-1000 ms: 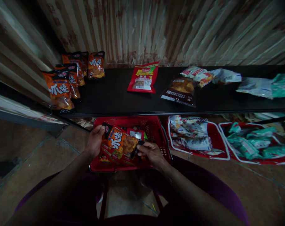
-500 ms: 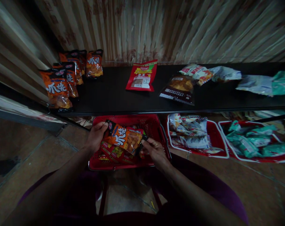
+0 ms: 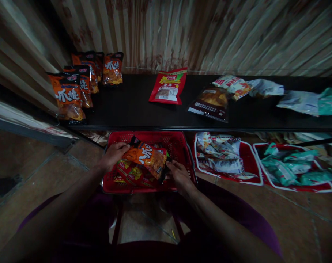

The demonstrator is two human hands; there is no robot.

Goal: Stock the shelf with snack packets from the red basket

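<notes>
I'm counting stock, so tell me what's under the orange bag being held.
Below the orange bag, red bags show inside the basket; how many more it covers cannot be seen.

Behind and along the left, a pleated beige fabric curtain point(image 3: 155, 33) with dark reddish patterning. Before it, a long, flat black shelf point(image 3: 135, 102) running to the right edge of view, a dark slanting post point(image 3: 53, 27) near its far-left corner. Below, a floor point(image 3: 289, 223) of brownish tiles with paler joints. Low at left, a straight grey-blue beam point(image 3: 23, 134). Dim, cool light, fading to shadow at the edges.
</notes>
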